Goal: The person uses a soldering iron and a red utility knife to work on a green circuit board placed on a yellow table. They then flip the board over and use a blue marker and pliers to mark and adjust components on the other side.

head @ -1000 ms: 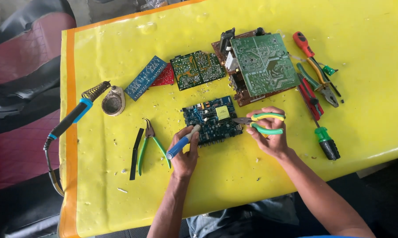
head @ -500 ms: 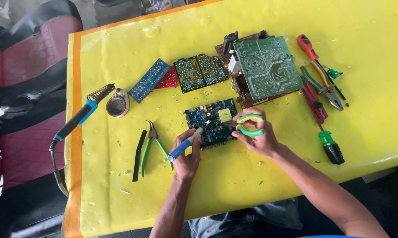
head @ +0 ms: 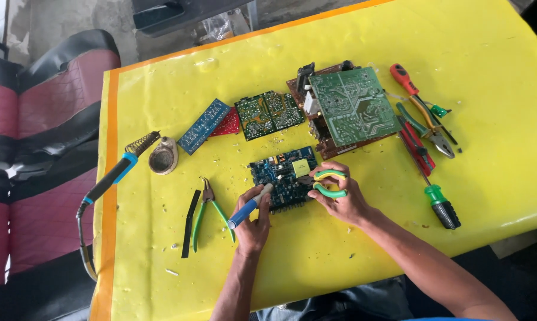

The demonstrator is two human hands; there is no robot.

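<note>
Here the left hand (head: 252, 221) grips a blue-handled soldering iron (head: 249, 205) at the blue circuit board (head: 284, 177); the right hand (head: 338, 201) closes green-handled pliers (head: 324, 183) on the board's right edge. Best to keep both tips steady on one joint.

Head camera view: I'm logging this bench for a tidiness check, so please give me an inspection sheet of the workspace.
Surface: yellow table cover with an orange edge, dotted with small scraps.
Job's things: blue circuit board lies flat; left hand holds a blue-handled tool to it; right hand grips green-handled pliers at its right edge.
Clutter: large green board on a brown board, three small boards, spare pliers, screwdrivers and pliers at right, round tin.
Hands: both closed on tools.
Cables: soldering iron cord runs off the left edge.
Surroundings: red and black seat at left.
</note>
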